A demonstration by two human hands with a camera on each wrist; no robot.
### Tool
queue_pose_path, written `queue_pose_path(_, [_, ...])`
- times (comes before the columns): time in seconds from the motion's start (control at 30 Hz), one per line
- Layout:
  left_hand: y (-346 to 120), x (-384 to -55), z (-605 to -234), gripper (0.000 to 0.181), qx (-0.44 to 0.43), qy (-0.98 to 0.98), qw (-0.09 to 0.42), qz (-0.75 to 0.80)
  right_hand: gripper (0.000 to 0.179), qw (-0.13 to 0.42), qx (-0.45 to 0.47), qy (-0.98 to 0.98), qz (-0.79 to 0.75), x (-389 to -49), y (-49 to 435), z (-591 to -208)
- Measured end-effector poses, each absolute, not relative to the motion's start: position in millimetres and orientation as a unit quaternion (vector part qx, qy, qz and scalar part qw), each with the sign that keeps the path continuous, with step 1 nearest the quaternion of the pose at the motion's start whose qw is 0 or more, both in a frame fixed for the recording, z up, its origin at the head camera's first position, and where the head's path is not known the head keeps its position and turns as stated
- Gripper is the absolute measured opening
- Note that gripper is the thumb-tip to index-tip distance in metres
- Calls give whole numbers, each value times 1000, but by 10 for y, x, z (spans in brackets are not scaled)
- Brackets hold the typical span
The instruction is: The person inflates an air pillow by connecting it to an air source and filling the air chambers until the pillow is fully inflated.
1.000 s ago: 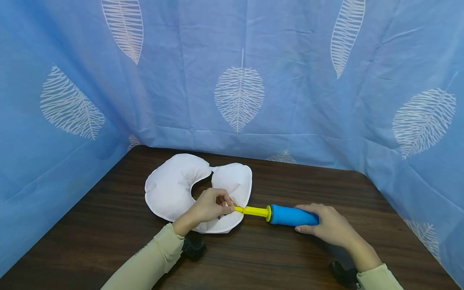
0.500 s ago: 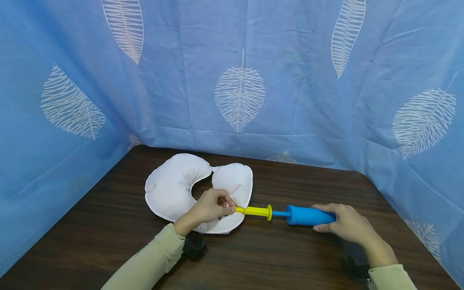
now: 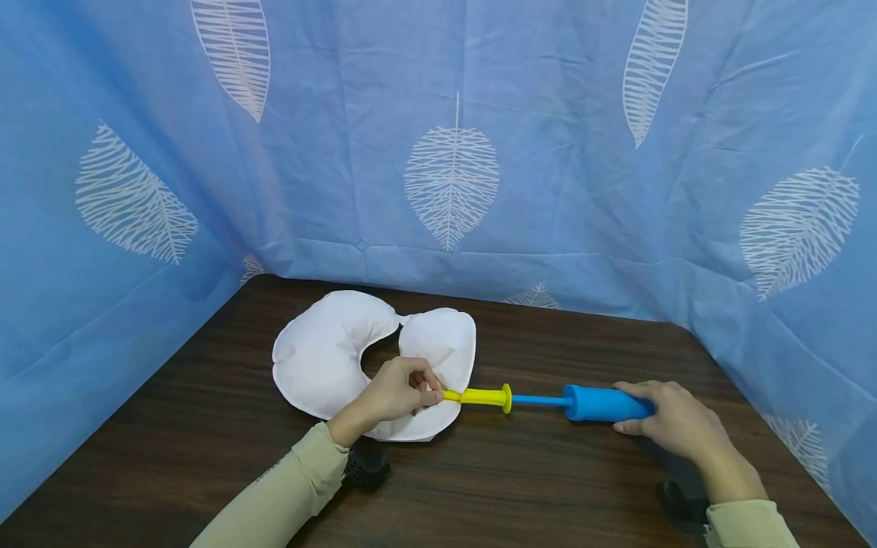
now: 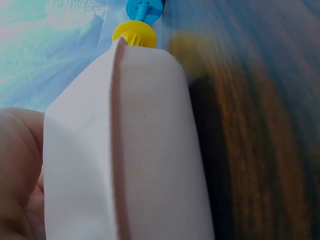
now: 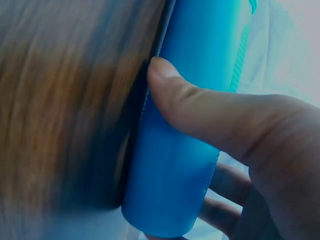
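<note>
A white inflatable neck pillow (image 3: 322, 358) lies puffed up on the table. Over its near right arm, my left hand (image 3: 393, 392) pinches the yellow nozzle of a hand pump at the pillow; the valve itself is hidden by the fingers. The pump's yellow handle (image 3: 485, 396) points right, and a long stretch of blue rod (image 3: 537, 400) shows between it and the blue barrel (image 3: 603, 404). My right hand (image 3: 678, 418) grips the barrel's far end, thumb on the near side. In the right wrist view, the thumb lies across the blue barrel (image 5: 170, 185).
The dark wooden table (image 3: 493, 487) carries the pillow and pump. A blue curtain (image 3: 548, 190) with white leaf prints surrounds its back and sides. Black wrist cameras, such as the left one (image 3: 366, 466), sit below each cuff.
My right hand has drawn the blue barrel to the right, away from the yellow handle, exposing the blue rod. The left hand and the pillow have stayed in place.
</note>
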State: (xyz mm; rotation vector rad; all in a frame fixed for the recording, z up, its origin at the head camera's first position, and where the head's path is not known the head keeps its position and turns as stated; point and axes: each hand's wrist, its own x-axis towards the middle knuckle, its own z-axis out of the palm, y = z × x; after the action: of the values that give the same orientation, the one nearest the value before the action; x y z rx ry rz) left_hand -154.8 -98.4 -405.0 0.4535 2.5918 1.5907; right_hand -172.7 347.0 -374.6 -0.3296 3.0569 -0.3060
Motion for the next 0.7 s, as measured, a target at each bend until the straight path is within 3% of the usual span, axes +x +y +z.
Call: queue_pose_path(0.7, [-975,-1531,-4009,11,154,837,39,523,71,0,-163,977,-138,-1561,2659,-3788])
